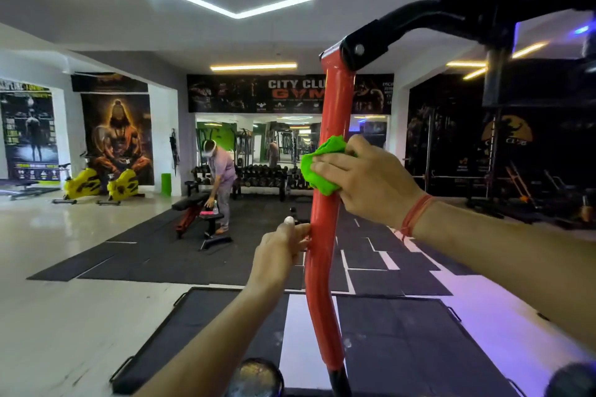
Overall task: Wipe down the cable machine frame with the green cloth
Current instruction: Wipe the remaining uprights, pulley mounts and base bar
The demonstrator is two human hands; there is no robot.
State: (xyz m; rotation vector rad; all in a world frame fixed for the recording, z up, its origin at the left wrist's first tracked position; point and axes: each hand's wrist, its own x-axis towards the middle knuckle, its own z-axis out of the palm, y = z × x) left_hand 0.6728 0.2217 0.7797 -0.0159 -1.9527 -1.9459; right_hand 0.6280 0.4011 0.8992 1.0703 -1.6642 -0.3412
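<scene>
A red upright tube of the cable machine frame (325,251) runs from bottom centre up to a black top arm (419,19). My right hand (364,177) holds a crumpled green cloth (319,164) against the tube at mid height, fingers wrapped over the cloth. Lower down, my left hand (280,248) grips the tube's left side, thumb pointing up. Part of the cloth is hidden behind the tube and my fingers.
Black rubber mats (193,251) cover the floor ahead. A person (221,177) bends over a bench (200,213) at mid left. Dumbbell racks (261,176) line the mirrored back wall. Yellow exercise bikes (103,187) stand at left. Dark machines (516,171) fill the right.
</scene>
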